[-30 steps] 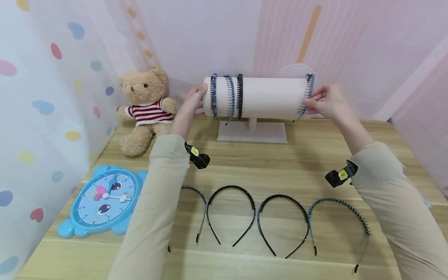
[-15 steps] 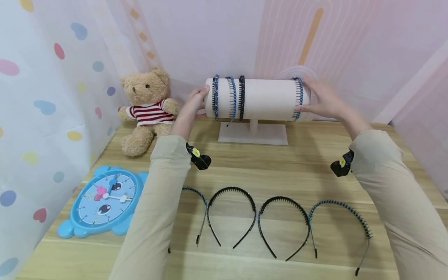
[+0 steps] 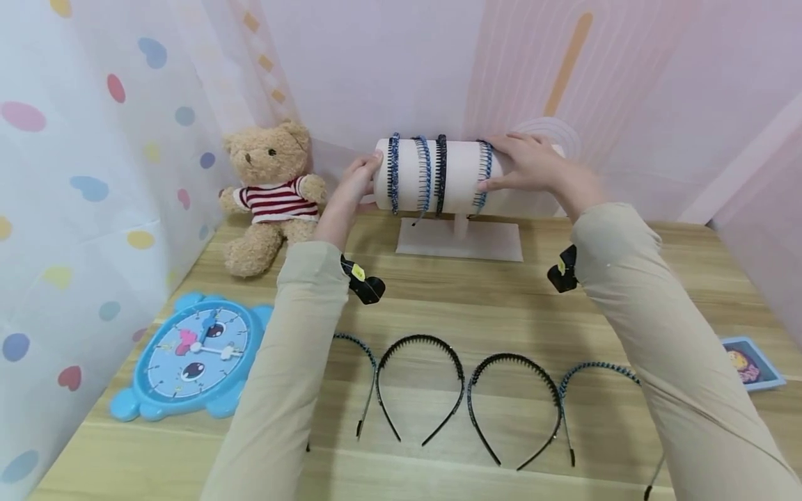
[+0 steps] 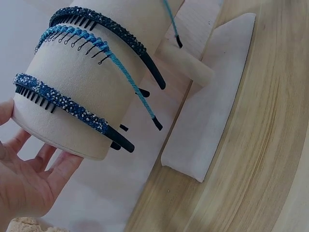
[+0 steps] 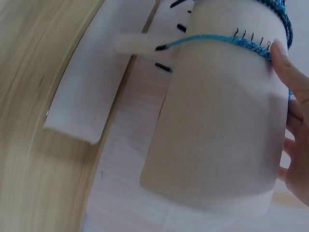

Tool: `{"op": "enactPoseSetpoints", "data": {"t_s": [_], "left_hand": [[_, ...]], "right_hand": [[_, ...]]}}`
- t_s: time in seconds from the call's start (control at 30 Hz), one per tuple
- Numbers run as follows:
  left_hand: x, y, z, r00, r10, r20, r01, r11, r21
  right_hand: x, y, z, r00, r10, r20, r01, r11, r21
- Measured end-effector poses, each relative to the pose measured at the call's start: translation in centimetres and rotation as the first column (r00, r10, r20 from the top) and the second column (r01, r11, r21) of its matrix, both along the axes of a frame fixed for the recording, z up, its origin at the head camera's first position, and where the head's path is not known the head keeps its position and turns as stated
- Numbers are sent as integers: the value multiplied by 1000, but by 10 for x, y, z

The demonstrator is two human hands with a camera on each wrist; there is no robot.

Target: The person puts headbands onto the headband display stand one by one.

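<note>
A white roll-shaped headband display stand (image 3: 461, 174) stands at the back of the table. My left hand (image 3: 356, 182) holds its left end, with fingers against the end and underside in the left wrist view. My right hand (image 3: 532, 167) arches over the roll and grips a blue beaded headband (image 3: 485, 163). In the right wrist view the thumb presses this blue headband (image 5: 241, 42); the other fingers are partly hidden behind the roll. Further left on the roll sit a glittery blue headband (image 3: 393, 174), a blue braided headband (image 3: 425, 174) and a dark headband (image 3: 441, 174).
Several headbands lie in a row in front, among them a black headband (image 3: 421, 338). At left are a teddy bear (image 3: 266, 163) and a blue toy clock (image 3: 197, 355). A small blue-framed item (image 3: 755, 362) lies at right, partly behind the sleeve.
My right hand has slid the blue headband from the roll's right end leftward, close to the dark one. My left hand keeps its hold on the left end.
</note>
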State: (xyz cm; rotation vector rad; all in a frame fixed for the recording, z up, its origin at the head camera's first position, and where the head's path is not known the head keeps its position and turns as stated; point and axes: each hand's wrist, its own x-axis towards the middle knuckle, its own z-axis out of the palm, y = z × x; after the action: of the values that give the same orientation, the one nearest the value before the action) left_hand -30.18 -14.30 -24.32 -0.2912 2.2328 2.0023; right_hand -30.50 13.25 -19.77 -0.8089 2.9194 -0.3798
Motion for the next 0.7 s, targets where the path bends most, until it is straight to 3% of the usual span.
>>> {"op": "enactPoseSetpoints", "data": {"t_s": [0.3, 0.5, 0.7], "left_hand": [[-3, 8, 1, 1000, -6, 15, 6, 1000, 4], [-2, 8, 1, 999, -15, 28, 15, 1000, 0], [-2, 3, 1, 999, -37, 27, 37, 999, -17]], "right_hand": [[-2, -15, 0, 999, 35, -23, -35, 999, -12], [-1, -20, 1, 999, 42, -19, -41, 998, 54], [12, 10, -2, 999, -13, 31, 16, 994, -112]]}}
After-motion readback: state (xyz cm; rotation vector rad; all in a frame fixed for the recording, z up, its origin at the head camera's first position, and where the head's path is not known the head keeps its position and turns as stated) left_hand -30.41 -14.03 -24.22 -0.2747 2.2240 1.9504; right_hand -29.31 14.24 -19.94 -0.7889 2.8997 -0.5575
